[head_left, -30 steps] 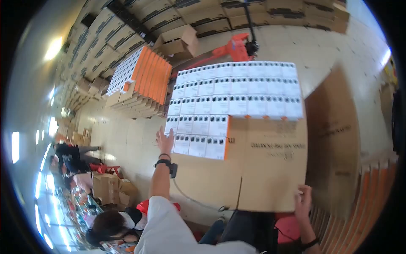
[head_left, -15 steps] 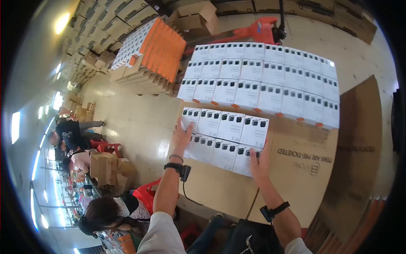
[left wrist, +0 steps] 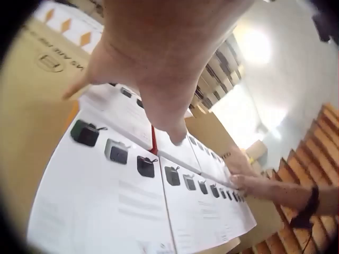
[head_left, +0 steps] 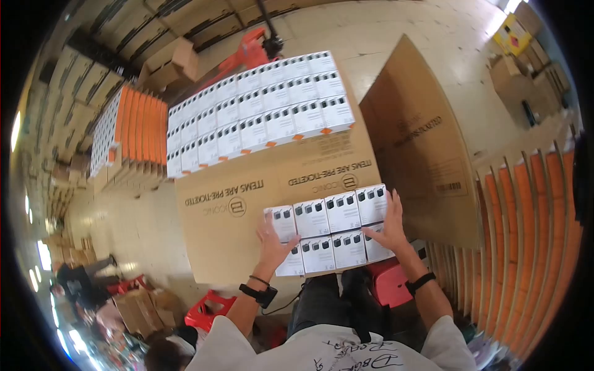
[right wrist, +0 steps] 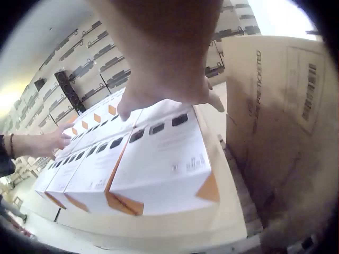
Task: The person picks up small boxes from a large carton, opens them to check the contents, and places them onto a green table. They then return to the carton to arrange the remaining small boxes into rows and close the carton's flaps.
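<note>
A block of white boxes in two rows, printed with small black devices, lies at the near right corner of a brown cardboard surface. My left hand holds the block's left end, thumb over the top. At the right end my right hand grips it the same way, fingers along the outer side. The left wrist view shows the left hand over the box tops; the right wrist view shows the right hand over the end box. Three more rows of boxes stand along the far side.
An upright cardboard sheet stands to the right, with stacked orange-edged cartons beyond. Another orange and white stack is at left. A red pallet jack stands behind; red stools and people are near the front edge.
The two-row block has moved right and toward me, away from the far rows, with both hands at its ends. Earlier, the right hand was at the cardboard's near right edge.
</note>
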Demonstrator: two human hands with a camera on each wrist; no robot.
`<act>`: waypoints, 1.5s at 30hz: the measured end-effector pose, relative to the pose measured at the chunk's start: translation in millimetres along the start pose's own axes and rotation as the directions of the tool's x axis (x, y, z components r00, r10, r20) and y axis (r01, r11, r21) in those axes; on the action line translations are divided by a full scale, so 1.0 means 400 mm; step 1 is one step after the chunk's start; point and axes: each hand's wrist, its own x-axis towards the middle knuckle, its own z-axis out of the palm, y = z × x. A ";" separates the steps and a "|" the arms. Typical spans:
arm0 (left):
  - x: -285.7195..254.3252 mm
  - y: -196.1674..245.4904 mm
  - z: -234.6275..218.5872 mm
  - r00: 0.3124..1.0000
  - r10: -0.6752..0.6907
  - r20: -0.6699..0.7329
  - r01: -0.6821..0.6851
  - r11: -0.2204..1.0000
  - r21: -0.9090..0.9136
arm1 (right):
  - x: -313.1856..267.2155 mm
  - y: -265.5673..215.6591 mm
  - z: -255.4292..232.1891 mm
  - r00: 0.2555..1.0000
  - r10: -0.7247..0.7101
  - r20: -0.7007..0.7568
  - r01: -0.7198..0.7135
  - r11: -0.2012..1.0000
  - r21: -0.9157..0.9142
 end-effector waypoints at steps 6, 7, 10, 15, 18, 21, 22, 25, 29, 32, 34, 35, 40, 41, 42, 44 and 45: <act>0.204 0.062 0.012 0.975 0.050 0.218 -0.119 0.941 0.318 | 0.195 -0.021 0.015 0.967 0.103 0.233 -0.006 0.924 -0.382; 0.222 0.040 0.014 0.977 0.128 0.170 -0.175 0.938 0.300 | 0.204 -0.004 0.027 0.973 0.055 0.226 0.029 0.936 -0.350; 0.348 0.050 -0.037 0.943 0.093 0.320 -0.187 0.942 0.277 | 0.275 -0.011 0.026 0.973 0.099 0.208 0.005 0.894 -0.448; 0.402 0.096 -0.073 0.838 0.291 0.462 -0.498 0.752 0.432 | 0.286 -0.029 -0.016 0.955 -0.003 0.298 0.184 0.792 -0.582; 0.405 0.083 -0.055 0.855 0.227 0.467 -0.447 0.779 0.439 | 0.285 -0.028 0.005 0.959 -0.034 0.281 0.158 0.886 -0.436; 0.426 0.022 -0.032 0.847 0.289 0.446 -0.427 0.870 0.246 | 0.303 0.115 0.191 0.923 -0.326 -0.203 0.255 0.916 -0.309; 0.457 -0.072 -0.007 0.837 0.383 0.391 -0.509 0.806 0.301 | 0.267 0.048 0.114 0.924 -0.284 -0.258 0.203 0.933 -0.298; 0.424 0.098 -0.063 0.833 0.375 0.406 -0.537 0.722 0.436 | 0.269 0.076 0.105 0.992 -0.053 -0.111 0.014 0.945 -0.325; 0.320 0.315 -0.077 0.881 0.413 0.232 -0.471 0.819 0.327 | -0.001 0.059 -0.150 0.885 0.206 -0.417 -0.159 0.976 0.146; 0.107 0.627 -0.010 0.656 0.667 0.353 -0.742 0.655 0.142 | -0.355 0.059 -0.277 0.542 0.361 -0.759 -0.222 0.932 0.285; -0.049 0.778 0.122 0.472 0.720 0.510 -0.767 0.620 -0.166 | -0.649 0.093 -0.282 0.225 0.467 -0.855 -0.335 0.862 0.382; -0.138 0.836 0.208 0.372 0.734 0.568 -0.682 0.631 -0.370 | -0.811 0.026 -0.311 0.009 0.618 -0.786 -0.441 0.708 0.551; -0.739 1.069 0.589 -0.295 0.679 0.673 -0.747 0.276 -0.605 | -1.491 -0.097 -0.144 -0.830 0.376 -0.411 -0.355 0.212 0.911; -0.862 1.059 0.643 -0.325 0.627 0.708 -0.735 0.303 -0.607 | -1.620 -0.084 -0.037 -0.904 0.312 -0.291 -0.248 0.171 0.954; -0.977 1.037 0.705 -0.389 0.598 0.701 -0.710 0.290 -0.642 | -1.712 -0.136 0.002 -0.966 0.227 -0.123 -0.121 0.024 0.992; -1.194 0.974 0.788 -0.433 0.487 0.759 -0.682 0.373 -0.629 | -1.756 -0.251 -0.052 -0.957 0.147 0.251 0.256 0.019 0.966; -1.280 0.938 0.795 -0.395 0.408 0.823 -0.685 0.466 -0.559 | -1.793 -0.285 0.013 -0.947 0.220 0.234 0.249 0.044 0.967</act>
